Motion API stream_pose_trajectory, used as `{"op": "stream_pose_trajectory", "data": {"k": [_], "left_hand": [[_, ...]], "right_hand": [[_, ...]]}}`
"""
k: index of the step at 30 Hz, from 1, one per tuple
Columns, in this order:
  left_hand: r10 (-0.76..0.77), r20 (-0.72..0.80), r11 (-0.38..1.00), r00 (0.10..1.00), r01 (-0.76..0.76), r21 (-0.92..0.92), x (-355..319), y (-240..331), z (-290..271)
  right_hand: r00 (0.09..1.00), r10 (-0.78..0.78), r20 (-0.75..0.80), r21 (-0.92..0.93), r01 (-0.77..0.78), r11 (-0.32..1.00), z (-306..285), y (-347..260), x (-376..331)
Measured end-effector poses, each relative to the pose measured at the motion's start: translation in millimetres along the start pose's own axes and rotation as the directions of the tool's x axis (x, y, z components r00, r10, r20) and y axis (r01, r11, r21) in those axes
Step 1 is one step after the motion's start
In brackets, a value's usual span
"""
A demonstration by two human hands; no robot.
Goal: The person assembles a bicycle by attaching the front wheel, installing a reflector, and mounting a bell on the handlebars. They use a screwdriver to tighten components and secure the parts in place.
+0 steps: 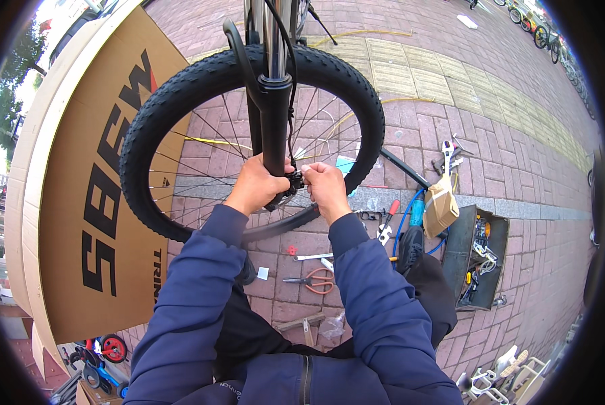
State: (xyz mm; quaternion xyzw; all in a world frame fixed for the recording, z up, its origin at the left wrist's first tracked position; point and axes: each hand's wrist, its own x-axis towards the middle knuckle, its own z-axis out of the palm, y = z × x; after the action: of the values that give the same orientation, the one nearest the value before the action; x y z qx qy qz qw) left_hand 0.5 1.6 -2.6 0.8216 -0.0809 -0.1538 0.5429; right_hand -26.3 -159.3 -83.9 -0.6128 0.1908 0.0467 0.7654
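A bicycle front wheel with a knobby black tyre (144,128) stands before me in a suspension fork with a black lower leg (273,128). My left hand (255,183) is wrapped round the bottom of that leg, its thumb beside a small black disc brake caliper (295,181). On the caliper's other side my right hand (326,187) is closed in a pinch, thumb and forefinger touching or close to it. Whatever the right fingertips hold is too small to make out. A black brake cable (291,111) runs down the fork to the caliper.
A large cardboard box (66,250) stands left of the wheel. Orange-handled scissors (319,281), a wrench (314,256) and red-handled pliers (388,219) lie on the brick paving. At right are an open metal toolbox (451,260), a cardboard packet (441,210) and a blue hose (404,226).
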Motion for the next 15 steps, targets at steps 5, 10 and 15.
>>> {"op": "stream_pose_trajectory", "data": {"k": [5,10,15], "left_hand": [[-0.007,-0.006,1.0,1.0,0.007,0.002,0.4,-0.4,0.3],[-0.028,-0.01,0.999,1.0,0.028,-0.019,1.1,-3.1,0.5],[-0.019,-0.029,0.998,0.999,0.018,-0.053,0.1,-3.7,3.2]], "right_hand": [[0.996,-0.034,-0.078,-0.278,0.011,0.96,2.4,0.7,2.8],[0.968,-0.241,-0.073,-0.333,0.205,0.921,2.6,13.3,-0.5],[0.979,-0.201,-0.042,-0.391,0.169,0.905,-0.8,8.3,0.3]]}}
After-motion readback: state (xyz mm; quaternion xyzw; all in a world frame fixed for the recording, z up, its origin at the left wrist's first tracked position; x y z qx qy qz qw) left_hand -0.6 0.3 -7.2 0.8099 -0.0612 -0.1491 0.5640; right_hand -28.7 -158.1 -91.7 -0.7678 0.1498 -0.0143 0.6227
